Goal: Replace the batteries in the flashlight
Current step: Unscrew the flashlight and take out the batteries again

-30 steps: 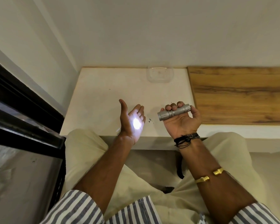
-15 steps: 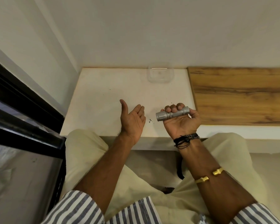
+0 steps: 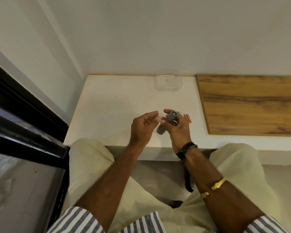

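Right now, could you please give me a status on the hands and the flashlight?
Right hand grips flashlight, tilted, one end up. Left hand open, close beside it. Batteries on counter behind right hand. Nothing in the way.

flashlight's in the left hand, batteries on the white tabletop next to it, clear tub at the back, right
Wrong hand: the head view shows the flashlight gripped in the right hand; the left hand beside it holds nothing. The batteries do lie on the white tabletop next to it, the clear tub at the back.
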